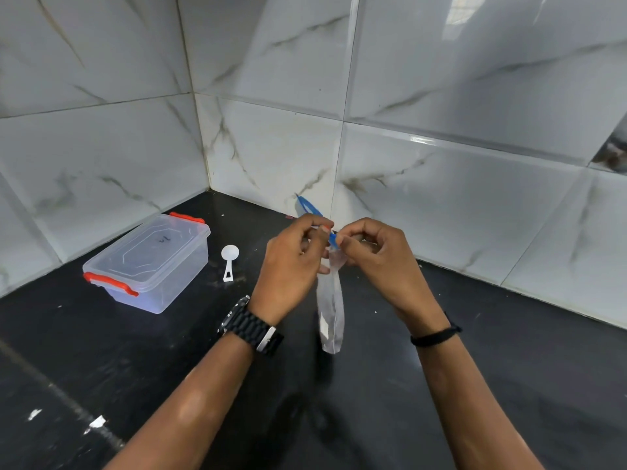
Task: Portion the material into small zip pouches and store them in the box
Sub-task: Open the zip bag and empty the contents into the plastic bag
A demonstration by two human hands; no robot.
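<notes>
Both hands are up over the middle of the counter [509, 385], left hand [291, 262] and right hand [376, 259] each pinching the blue zip strip of 1 clear pouch [330, 317] that hangs down between them. The lidded plastic box [149, 262] sits toward the counter's back left corner, with a white scoop [229, 259] just beside it.

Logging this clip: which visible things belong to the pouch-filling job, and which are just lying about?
Job:
zip pouch, pinched by left hand and right hand
white scoop
lidded clear box

Lying about:
white scraps on the black counter
wristwatch
black wristband
</notes>
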